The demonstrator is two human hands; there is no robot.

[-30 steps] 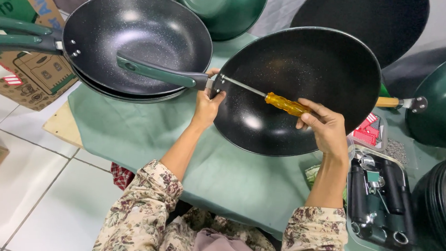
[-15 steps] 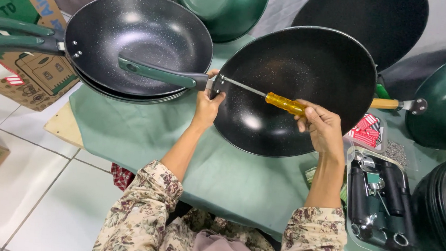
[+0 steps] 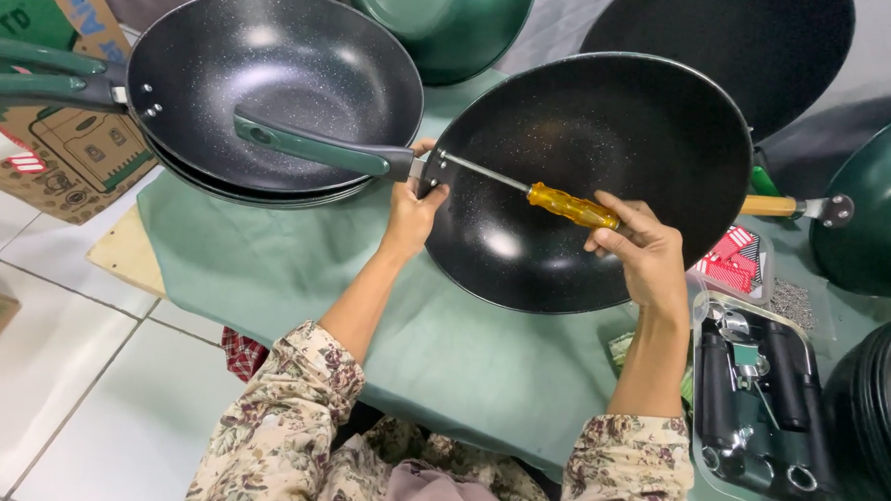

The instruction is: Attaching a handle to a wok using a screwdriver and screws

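Observation:
A black non-stick wok lies tilted on the green table cloth. Its green handle sticks out to the left over another pan. My left hand grips the wok's rim where the handle joins it. My right hand holds a screwdriver with a yellow grip. The screwdriver's steel shaft runs left across the inside of the wok, and its tip rests at the handle joint.
A stack of dark pans with green handles sits at the left, above cardboard boxes. Green woks stand behind and at the right. A clear tray of black handles lies at my right.

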